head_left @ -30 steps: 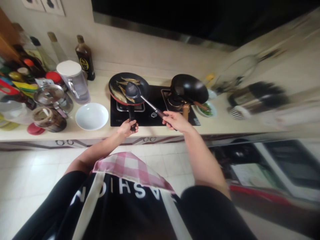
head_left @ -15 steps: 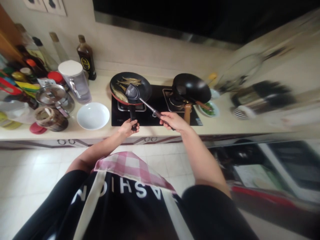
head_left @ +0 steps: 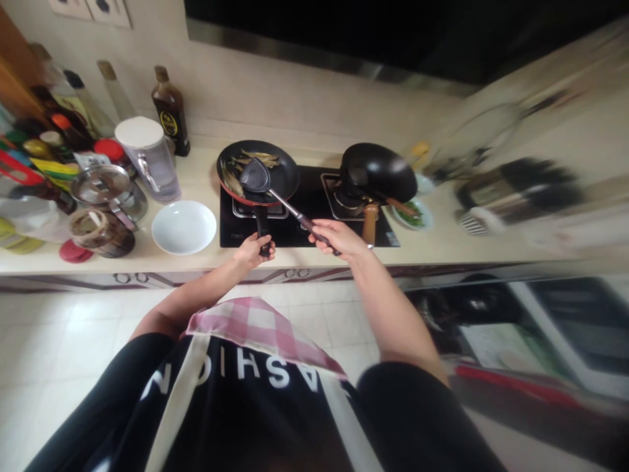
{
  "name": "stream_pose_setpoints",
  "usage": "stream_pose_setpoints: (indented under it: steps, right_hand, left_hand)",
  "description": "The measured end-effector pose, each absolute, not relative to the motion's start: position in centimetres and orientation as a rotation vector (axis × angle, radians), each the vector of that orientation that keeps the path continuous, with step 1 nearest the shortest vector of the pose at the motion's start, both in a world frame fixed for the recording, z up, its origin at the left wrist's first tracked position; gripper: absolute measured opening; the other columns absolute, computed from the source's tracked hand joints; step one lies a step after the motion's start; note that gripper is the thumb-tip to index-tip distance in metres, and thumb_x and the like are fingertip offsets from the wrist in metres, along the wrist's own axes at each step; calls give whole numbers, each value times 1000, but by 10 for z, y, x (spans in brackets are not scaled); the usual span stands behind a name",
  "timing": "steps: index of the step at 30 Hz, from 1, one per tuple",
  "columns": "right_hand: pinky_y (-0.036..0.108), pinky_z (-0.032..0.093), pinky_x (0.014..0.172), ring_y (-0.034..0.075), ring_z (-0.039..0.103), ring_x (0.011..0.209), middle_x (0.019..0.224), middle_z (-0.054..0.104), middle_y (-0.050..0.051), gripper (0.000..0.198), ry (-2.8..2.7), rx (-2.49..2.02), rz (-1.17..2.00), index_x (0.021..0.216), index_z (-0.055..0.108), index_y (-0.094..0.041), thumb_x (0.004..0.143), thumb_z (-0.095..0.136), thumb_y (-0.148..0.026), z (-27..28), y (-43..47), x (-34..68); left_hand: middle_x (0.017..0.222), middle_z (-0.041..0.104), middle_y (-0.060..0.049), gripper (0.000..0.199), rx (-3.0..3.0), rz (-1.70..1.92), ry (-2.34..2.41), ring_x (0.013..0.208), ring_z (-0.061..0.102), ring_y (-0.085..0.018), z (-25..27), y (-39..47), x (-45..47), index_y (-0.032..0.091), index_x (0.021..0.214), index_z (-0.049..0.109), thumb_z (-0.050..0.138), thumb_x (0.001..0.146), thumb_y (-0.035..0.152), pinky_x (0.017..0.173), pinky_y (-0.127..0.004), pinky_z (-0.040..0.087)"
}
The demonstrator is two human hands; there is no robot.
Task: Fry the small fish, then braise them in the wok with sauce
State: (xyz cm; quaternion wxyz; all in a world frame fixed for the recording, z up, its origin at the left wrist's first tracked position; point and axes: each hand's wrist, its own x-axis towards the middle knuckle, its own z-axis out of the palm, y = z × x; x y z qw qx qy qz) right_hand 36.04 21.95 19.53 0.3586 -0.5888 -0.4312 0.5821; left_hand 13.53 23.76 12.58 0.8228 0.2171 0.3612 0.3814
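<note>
My left hand is closed round the black handle of a frying pan, which sits on the left burner of the black hob. Several small browned fish lie in the pan, toward its left and back. My right hand grips the dark handle of a spatula with a metal shaft. Its broad blade is over the left half of the pan, hiding part of the fish. Whether the blade touches them I cannot tell.
A black wok with a wooden handle stands on the right burner. Behind it sits a plate of chopped greens. Left of the hob are a white bowl, a water jug, a dark bottle, a jar and several condiments.
The spatula blade has shifted slightly left and up within the pan, and my right hand has moved a little left with it. My left hand stays on the pan handle.
</note>
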Motion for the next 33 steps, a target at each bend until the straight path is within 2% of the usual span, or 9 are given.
stream_pose_setpoints:
  steps: [3,12,24,28,33]
  right_hand:
    - [15,26,33,4,42,40,62,58,-2,13,-1161,-1541,1458,102,58,-14,89,58,-18,200,216,354]
    - [16,31,33,6,44,41,64,58,-3,44,-1325,-1618,1287,133,51,-12,89,58,-19,203,209,340]
    - [18,41,41,6,46,42,74,66,1,43,-1642,-1721,957,130,58,-14,88,55,-24,201,206,330]
    - [23,48,53,9,54,47,77,71,4,41,-1815,-1748,769,127,61,-15,88,54,-26,193,210,333]
    - [33,53,77,20,67,75,91,74,9,46,-1971,-1787,438,130,61,-14,88,53,-30,193,212,341]
  left_hand:
    - [64,56,-2,12,467,810,765,53,51,-10,127,237,135,16,82,48,58,86,10,54,-24,43]
    - [64,56,-2,11,488,812,790,52,51,-11,135,235,136,16,83,48,56,88,9,54,-25,43]
    - [64,56,-2,14,459,810,771,52,51,-10,129,237,136,16,83,49,61,86,10,55,-24,42]
    - [65,59,-3,11,475,834,800,54,55,-11,127,235,138,15,84,49,58,90,13,57,-26,47]
    - [75,65,-8,22,494,851,821,63,65,-17,129,229,134,16,85,48,68,88,24,66,-37,55]
